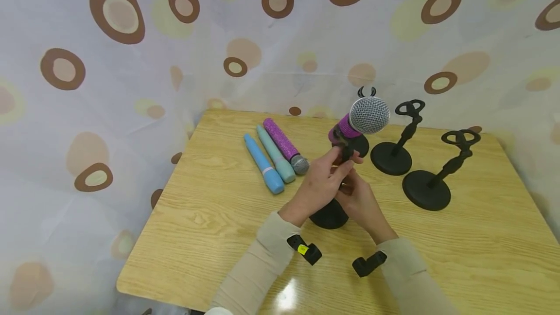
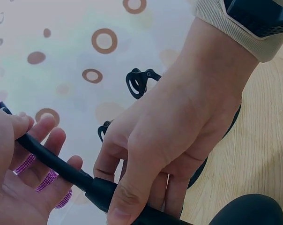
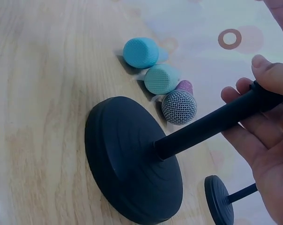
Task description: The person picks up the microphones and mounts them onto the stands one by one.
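Note:
A black microphone stand (image 1: 329,217) is held by both hands over the near middle of the table. My left hand (image 1: 318,184) pinches its upper neck just below the clip, thumb over the rod in the left wrist view. Lower down, my right hand (image 1: 358,200) grips the pole at its collar (image 2: 101,193), with thumb and fingers on either side. At the top of this stand sits a purple glitter microphone (image 1: 347,126), its silver mesh head (image 1: 369,115) pointing up and to the right. The round base (image 3: 127,161) shows below the right hand.
Left of the hands lie a blue microphone (image 1: 264,164), a teal microphone (image 1: 276,153) and another purple microphone (image 1: 282,140), side by side. Behind and to the right stand three more black stands, including a middle one (image 1: 391,158) and a right one (image 1: 426,190). A patterned curtain (image 1: 280,52) borders the table.

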`<move>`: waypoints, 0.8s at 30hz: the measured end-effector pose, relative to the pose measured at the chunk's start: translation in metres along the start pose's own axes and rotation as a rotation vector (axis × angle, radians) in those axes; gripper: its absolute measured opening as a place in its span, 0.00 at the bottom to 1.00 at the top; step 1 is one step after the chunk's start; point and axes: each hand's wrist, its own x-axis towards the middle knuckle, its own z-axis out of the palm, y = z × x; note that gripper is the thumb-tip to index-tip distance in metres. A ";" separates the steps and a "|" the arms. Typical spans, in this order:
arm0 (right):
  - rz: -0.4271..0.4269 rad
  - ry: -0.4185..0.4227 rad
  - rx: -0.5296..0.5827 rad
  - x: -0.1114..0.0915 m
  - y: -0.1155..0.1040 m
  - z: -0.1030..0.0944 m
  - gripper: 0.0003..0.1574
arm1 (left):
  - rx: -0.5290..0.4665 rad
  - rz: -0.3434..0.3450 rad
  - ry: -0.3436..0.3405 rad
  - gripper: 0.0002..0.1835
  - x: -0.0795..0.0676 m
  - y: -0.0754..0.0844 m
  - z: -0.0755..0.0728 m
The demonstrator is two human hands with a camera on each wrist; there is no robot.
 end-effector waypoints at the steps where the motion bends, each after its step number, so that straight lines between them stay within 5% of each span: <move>1: 0.006 -0.005 0.014 0.000 0.002 0.000 0.36 | 0.009 0.002 0.001 0.14 0.000 -0.001 0.000; 10: 0.063 -0.057 0.078 -0.002 0.030 0.003 0.37 | 0.015 -0.177 -0.039 0.14 -0.016 -0.024 0.002; 24: 0.049 -0.018 -0.036 -0.009 0.077 0.027 0.29 | 0.063 -0.220 -0.039 0.12 -0.025 -0.046 0.009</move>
